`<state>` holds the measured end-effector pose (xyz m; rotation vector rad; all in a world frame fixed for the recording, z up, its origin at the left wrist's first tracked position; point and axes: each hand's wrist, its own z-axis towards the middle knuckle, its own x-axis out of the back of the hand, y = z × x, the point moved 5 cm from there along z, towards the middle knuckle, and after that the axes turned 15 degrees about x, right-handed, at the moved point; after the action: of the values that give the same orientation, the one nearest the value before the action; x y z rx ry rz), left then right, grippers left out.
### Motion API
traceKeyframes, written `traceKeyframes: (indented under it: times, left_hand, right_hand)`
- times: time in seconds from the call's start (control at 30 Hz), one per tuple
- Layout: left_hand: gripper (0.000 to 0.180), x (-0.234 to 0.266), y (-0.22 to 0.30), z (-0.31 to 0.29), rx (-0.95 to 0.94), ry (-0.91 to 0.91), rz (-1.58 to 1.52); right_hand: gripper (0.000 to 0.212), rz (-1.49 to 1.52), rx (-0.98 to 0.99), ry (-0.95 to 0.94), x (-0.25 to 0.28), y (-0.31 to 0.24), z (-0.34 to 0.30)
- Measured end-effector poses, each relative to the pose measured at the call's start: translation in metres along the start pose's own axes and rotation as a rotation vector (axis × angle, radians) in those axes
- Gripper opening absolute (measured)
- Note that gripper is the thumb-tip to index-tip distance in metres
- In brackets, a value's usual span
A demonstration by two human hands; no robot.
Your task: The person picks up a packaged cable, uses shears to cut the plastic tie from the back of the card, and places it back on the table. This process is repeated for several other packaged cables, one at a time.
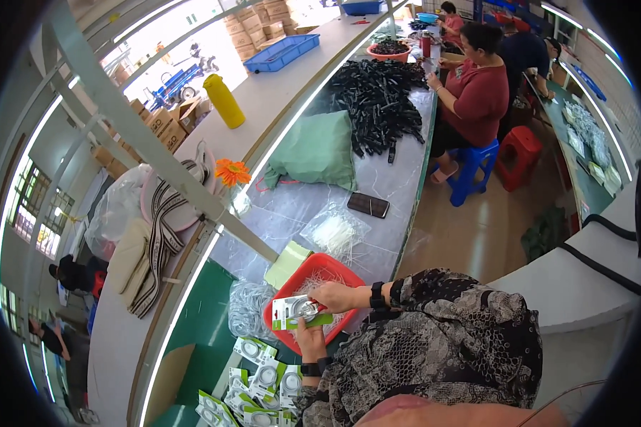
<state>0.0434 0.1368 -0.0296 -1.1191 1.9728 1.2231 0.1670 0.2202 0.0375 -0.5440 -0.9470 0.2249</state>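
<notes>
Over a red plastic basket (278,340), my left hand (310,340) grips the lower edge of a white-and-green card with a coiled cable (285,313). My right hand (333,296) is closed at the card's right side, on a small red-handled tool (322,308) whose working end I cannot make out against the coil. Thin whitish strips (326,276) lie in the basket beneath both hands. To the left of the basket is a heap of loose coiled grey-white cables (251,313). Several finished-looking carded cables (267,377) are piled below it, near my left forearm.
Past the basket lie a pale green card stack (288,263), a clear bag of white strips (337,231), a phone (368,206) and a green sack (317,153). A metal post (157,135) crosses at left. A co-worker in red (473,89) sits by black pieces (377,99).
</notes>
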Motion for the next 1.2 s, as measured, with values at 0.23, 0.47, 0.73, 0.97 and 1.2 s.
traceKeyframes:
  times: [0.23,0.47,0.73,0.97,1.2]
  left_hand:
    - [0.039,0.039,0.020,0.004,-0.161,0.017,-0.130]
    - [0.020,0.053,0.045,-0.116,-0.291,0.883,1.418]
    - [0.027,0.118,0.030,-0.176,-0.772,0.753,-0.286]
    - [0.054,0.181,0.010,-0.387,-0.596,1.818,0.541]
    - [0.052,0.282,-0.169,-0.481,-0.534,1.706,-0.038]
  right_hand:
    - [0.032,-0.014,0.112,-0.075,-0.034,0.016,0.039]
    - [0.030,0.178,0.220,-0.280,-0.092,-0.047,0.076]
    - [0.022,0.025,0.261,-0.166,-0.155,-0.054,0.105]
    - [0.023,-0.113,0.012,-0.348,-0.104,0.077,0.100]
    - [0.035,0.272,-0.303,-0.395,-0.089,0.076,0.047]
